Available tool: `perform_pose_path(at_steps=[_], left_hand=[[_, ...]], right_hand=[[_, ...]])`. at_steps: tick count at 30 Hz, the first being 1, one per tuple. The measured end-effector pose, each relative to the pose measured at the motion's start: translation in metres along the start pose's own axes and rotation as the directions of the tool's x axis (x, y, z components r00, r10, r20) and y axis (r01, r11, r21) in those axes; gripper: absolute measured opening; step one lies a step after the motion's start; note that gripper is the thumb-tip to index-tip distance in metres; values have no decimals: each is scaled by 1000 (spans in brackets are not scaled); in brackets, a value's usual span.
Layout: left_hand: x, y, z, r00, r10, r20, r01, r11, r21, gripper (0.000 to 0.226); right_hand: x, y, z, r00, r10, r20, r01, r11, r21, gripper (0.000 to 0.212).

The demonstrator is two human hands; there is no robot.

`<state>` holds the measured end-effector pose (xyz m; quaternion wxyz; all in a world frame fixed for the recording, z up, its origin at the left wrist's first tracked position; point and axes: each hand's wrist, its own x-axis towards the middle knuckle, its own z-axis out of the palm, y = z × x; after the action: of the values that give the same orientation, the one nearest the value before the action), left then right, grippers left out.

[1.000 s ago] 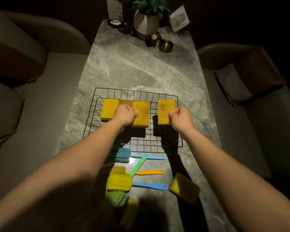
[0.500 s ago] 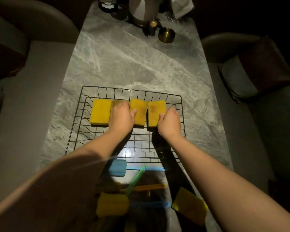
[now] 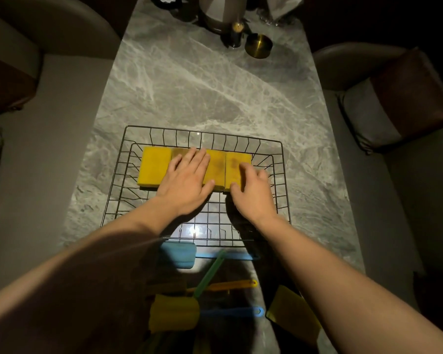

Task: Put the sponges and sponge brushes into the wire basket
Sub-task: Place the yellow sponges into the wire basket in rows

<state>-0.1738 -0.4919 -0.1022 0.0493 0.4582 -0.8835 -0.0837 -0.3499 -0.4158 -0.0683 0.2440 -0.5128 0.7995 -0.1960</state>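
Note:
A black wire basket (image 3: 279,159) stands on the marble table. Several yellow sponges lie side by side along its far side; the leftmost sponge (image 3: 154,167) is uncovered. My left hand (image 3: 187,180) rests flat, fingers spread, on the middle sponges. My right hand (image 3: 251,192) lies with curled fingers on the rightmost sponge (image 3: 237,159). Neither hand grips anything. Nearer to me, outside the basket, lie sponge brushes: a blue-headed one (image 3: 178,255), a yellow-headed one (image 3: 173,315), a green handle (image 3: 210,273), an orange handle (image 3: 230,284). One more yellow sponge (image 3: 292,310) lies at the right, partly under my forearm.
At the table's far end stand a plant pot (image 3: 220,14), a small dark candle holder (image 3: 237,34) and a brass cup (image 3: 257,46). Upholstered seats flank the table, with a brown and grey cushion (image 3: 394,103) on the right seat.
Both hands have set their sponges down in the basket's far row and opened out flat on top of them. The view has tilted down towards the table.

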Motion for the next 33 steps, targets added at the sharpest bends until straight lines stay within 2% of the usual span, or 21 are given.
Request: perform_pose_path(at_steps=[3,7,16,18,21,25,29,33], left_hand=[[-4,-6,7,997,32,70,-36,997,65,82],[-4,-2,10,995,8,99,-19,994,107,82],[-5,2,-6,990,-17,138,7,997,71,90],[-14,6,-22,991,-8,134,4,999,34,90],[-41,14,-47,998,-11,61,16,996,-88,84],[-97,29,-78,998,-34,-56,15,950,-310,68],[-166,48,-87,983,-171,-69,128,900,-416,54],[-235,68,-70,952,-303,-39,239,820,-519,40]], right_hand=[[-2,3,3,998,-29,48,32,997,-64,68],[-2,0,8,999,-31,29,34,993,-112,66],[-4,-6,-3,994,-23,103,43,979,-200,70],[-13,-8,-16,993,-67,102,85,980,-183,69],[-41,1,-45,986,-167,-2,165,979,-116,59],[-100,38,-78,988,-116,-101,108,991,-82,44],[-162,77,-88,999,-18,-46,12,993,-122,36],[-207,112,-81,987,103,124,-77,977,-200,40]])
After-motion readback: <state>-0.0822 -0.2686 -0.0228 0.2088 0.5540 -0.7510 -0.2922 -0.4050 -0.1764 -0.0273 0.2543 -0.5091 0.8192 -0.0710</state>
